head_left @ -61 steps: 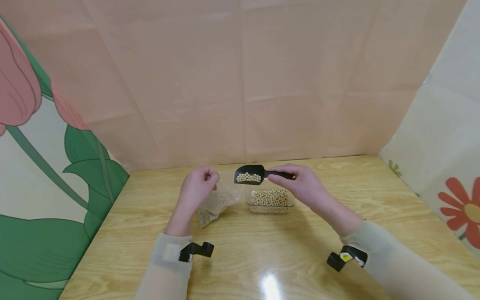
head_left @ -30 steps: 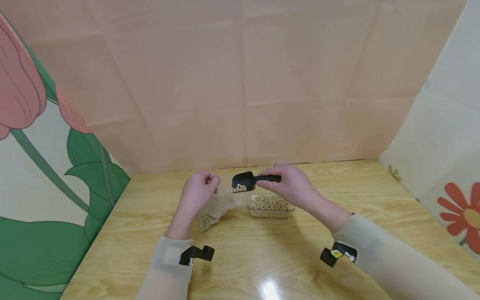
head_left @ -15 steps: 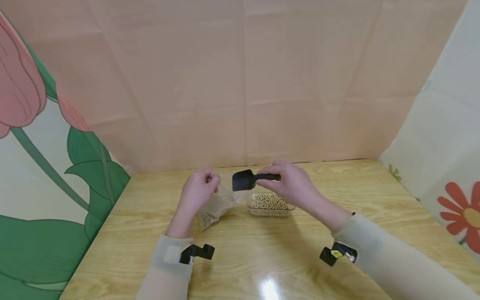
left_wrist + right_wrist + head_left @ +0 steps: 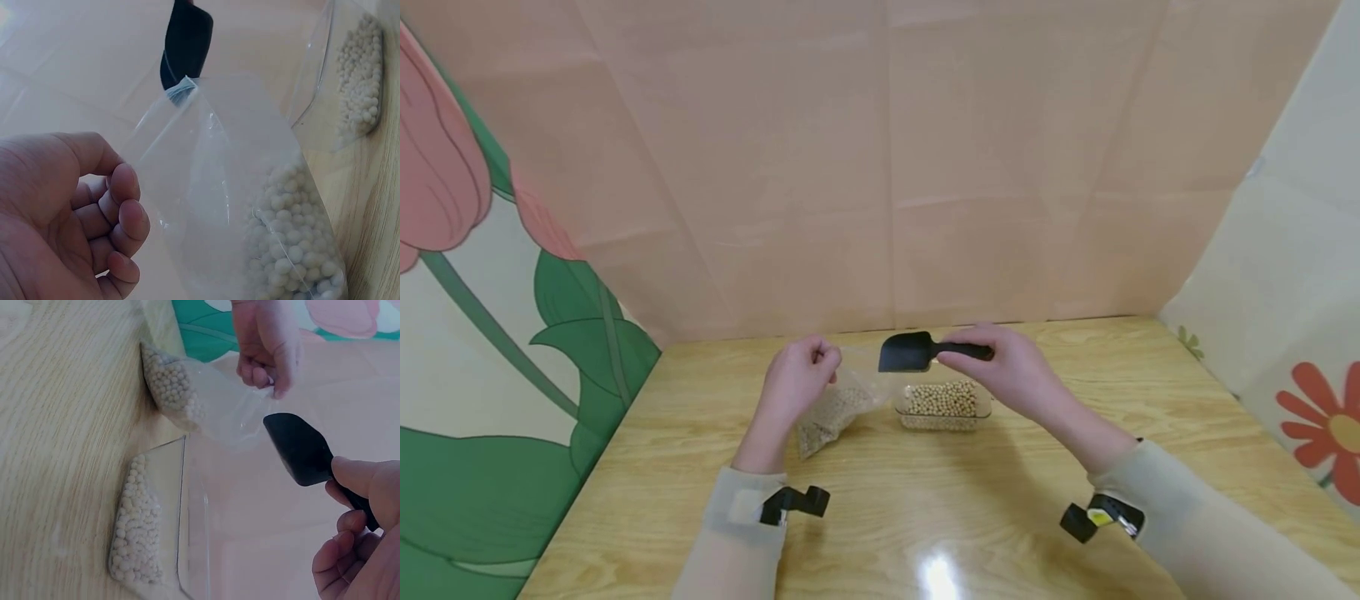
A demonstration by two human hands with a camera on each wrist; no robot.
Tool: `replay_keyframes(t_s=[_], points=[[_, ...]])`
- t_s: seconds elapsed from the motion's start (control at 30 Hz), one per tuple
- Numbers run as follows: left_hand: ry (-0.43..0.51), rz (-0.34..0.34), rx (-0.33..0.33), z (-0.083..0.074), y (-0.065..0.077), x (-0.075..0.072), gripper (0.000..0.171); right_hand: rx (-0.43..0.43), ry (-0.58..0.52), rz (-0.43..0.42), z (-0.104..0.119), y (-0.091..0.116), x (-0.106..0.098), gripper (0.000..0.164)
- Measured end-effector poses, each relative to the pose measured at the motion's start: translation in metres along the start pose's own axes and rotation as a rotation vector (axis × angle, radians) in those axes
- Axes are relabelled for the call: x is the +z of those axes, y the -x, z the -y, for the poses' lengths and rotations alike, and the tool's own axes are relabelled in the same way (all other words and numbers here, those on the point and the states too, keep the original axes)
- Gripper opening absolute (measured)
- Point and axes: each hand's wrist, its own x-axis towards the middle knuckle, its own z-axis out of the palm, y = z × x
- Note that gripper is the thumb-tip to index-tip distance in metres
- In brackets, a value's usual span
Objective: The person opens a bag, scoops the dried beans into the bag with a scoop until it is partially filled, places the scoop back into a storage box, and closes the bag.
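Note:
My left hand point(image 4: 797, 379) pinches the upper edge of a clear plastic bag point(image 4: 212, 181), holding its mouth up. Pale round beans point(image 4: 287, 244) fill the lower part of the bag, which rests on the table. In my right hand point(image 4: 1011, 367) is a black scoop point(image 4: 906, 352), gripped by its handle between thumb and fingers. The scoop's bowl is above and just right of the bag's mouth, and no beans show in it. Below the scoop and my right hand stands a clear rectangular container point(image 4: 943, 423) with more of the pale beans point(image 4: 136, 525).
The wooden table point(image 4: 880, 508) stretches in front of and around the bag and container. A pink cloth backdrop point(image 4: 887, 167) hangs at its far edge. Printed flower panels flank it, a tulip point(image 4: 437, 150) on the left and a red flower point(image 4: 1330, 421) on the right.
The scoop held beans, tipped over the bag's mouth, and its bowl emptied. Since then my right hand has drawn it a little up and to the right. The left hand has stayed in place.

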Motion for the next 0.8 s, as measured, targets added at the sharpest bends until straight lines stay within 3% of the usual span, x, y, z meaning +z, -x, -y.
replay_keyframes(t_s=[0.27, 0.57, 0.8], points=[[0.001, 0.005, -0.009, -0.001, 0.0, 0.0, 0.022, 0.111, -0.095, -0.01, -0.019, 0.008, -0.012, 0.04], [-0.004, -0.004, -0.018, -0.001, -0.001, 0.001, 0.02, 0.157, -0.089, -0.012, -0.035, 0.017, -0.02, 0.043], [-0.011, -0.006, -0.014, 0.0, -0.002, 0.002, 0.02, 0.171, -0.069, 0.009, -0.051, 0.023, -0.016, 0.046]])
